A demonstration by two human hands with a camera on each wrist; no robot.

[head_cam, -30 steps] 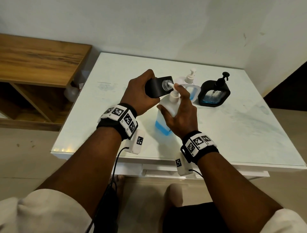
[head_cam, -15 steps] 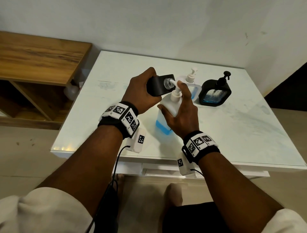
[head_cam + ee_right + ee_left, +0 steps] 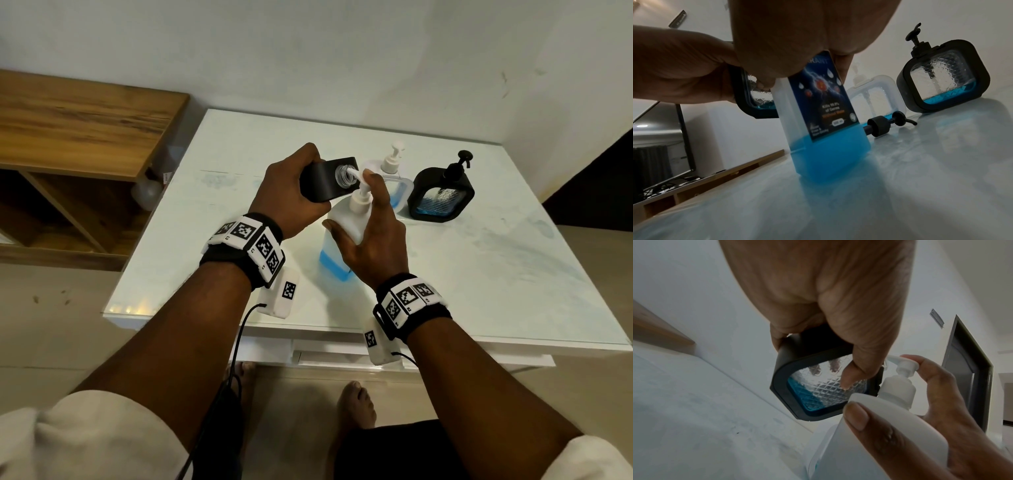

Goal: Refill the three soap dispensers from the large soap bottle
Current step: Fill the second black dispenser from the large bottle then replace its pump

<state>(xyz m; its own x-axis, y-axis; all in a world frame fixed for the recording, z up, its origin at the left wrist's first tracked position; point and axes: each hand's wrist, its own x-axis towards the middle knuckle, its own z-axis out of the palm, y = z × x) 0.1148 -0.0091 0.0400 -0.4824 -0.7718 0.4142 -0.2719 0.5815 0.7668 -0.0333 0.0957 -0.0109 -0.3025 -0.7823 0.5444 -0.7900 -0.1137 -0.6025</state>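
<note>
Near centre of the white tabletop (image 3: 479,274), the large soap bottle (image 3: 342,236) stands upright w/ blue soap only in its lower part. R hand (image 3: 373,240) wraps the bottle's shoulder, thumb on the near side, index finger (image 3: 375,186) resting on top of the white pump head (image 3: 906,365). L hand (image 3: 287,195) grips a black dispenser (image 3: 329,180) off the tabletop, tipped on its side, cap off, open clear neck facing the pump spout; spout tip sits right at the neck. Left wrist view: black dispenser has a textured clear window w/ a bit of blue pooled at the low corner, thumb curled over the window. At 12 o'clock from the bottle, a clear dispenser (image 3: 394,181) w/ white pump, upright. At 1–2 o'clock, a second black dispenser (image 3: 442,195) w/ pump on, some blue at the bottom. Right wrist view: loose black pump (image 3: 885,124) lies flat on the tabletop behind the bottle, just in front of the clear dispenser. At 9–10 o'clock, off the tabletop, a wooden shelf (image 3: 78,120).
</note>
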